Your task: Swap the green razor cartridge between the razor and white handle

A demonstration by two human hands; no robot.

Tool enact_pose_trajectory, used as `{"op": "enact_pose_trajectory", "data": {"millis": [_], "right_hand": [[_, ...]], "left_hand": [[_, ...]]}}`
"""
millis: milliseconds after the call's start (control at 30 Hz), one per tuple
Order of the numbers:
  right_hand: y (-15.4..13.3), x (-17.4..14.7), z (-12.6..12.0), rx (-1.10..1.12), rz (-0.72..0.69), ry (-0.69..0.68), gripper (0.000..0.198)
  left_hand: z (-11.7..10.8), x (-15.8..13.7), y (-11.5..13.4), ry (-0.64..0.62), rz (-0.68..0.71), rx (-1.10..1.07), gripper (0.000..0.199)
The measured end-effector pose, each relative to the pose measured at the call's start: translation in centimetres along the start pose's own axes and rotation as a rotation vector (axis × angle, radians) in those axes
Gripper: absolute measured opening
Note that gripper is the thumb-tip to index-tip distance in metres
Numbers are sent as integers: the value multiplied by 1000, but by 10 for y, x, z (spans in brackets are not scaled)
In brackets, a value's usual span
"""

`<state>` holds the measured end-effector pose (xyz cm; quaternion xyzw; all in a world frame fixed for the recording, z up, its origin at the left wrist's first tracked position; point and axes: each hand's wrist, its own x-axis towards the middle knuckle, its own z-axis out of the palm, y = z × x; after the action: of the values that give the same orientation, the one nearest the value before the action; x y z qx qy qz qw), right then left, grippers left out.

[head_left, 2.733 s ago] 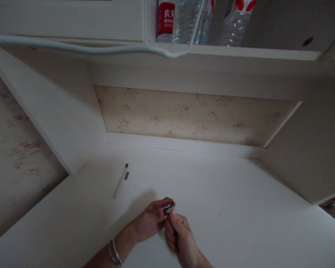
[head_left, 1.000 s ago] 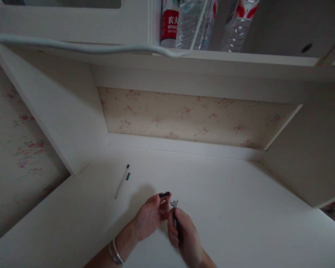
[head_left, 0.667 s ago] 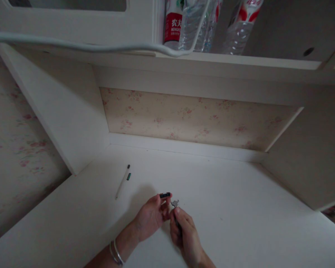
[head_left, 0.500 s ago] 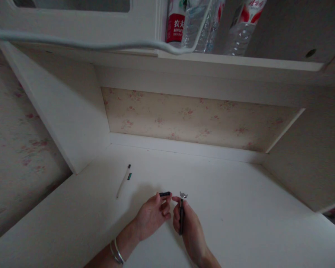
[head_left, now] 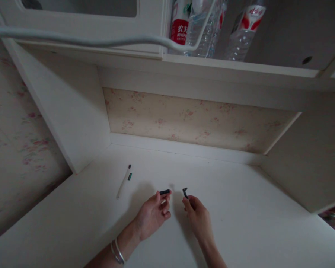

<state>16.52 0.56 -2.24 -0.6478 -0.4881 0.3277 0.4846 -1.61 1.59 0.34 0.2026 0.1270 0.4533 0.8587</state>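
From my feed: left hand (head_left: 153, 216) half-curled, black strip (head_left: 164, 192) pinched between thumb and fingertips. Right hand (head_left: 198, 216) closed round a dark handle (head_left: 185, 193), head end sticking out. Both items over the desk (head_left: 234, 197), apart. I see a white stick (head_left: 123, 183) beside a green piece (head_left: 130, 176), off left.

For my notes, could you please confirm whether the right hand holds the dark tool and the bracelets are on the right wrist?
Not quite: the head view shows the bracelets on the left wrist; the right hand holds the dark tool.
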Motion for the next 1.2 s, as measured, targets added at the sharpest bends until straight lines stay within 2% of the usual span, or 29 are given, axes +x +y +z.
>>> {"op": "enact_pose_trajectory", "data": {"millis": [167,300,367,533,600,667,867,1067,1200], "right_hand": [[-3,-3,7,-162,-143,23,30],[-9,-6,15,-256,-160,0,28],[-12,-6,17,-308,-158,-4,26],[-13,-5,17,-344,-157,-3,24],[-13,-4,17,-338,-159,-4,23],[-12,-4,18,-322,-170,-1,22],[-11,-3,16,-49,-118,-11,35],[-24,-11,10,291,-91,-281,34],[-32,-16,11,425,-12,-348,28]], "left_hand": [[-3,0,-2,5,9,44,36],[-4,1,-6,-21,54,177,34],[-3,2,-6,-19,112,352,35],[6,-2,-3,55,381,1003,35],[6,-5,-2,79,451,1142,37],[4,-8,-2,109,495,1189,39],[-10,-9,-1,204,568,1144,38],[-18,-7,3,255,591,1357,37],[-19,-8,2,222,579,1362,38]]}}
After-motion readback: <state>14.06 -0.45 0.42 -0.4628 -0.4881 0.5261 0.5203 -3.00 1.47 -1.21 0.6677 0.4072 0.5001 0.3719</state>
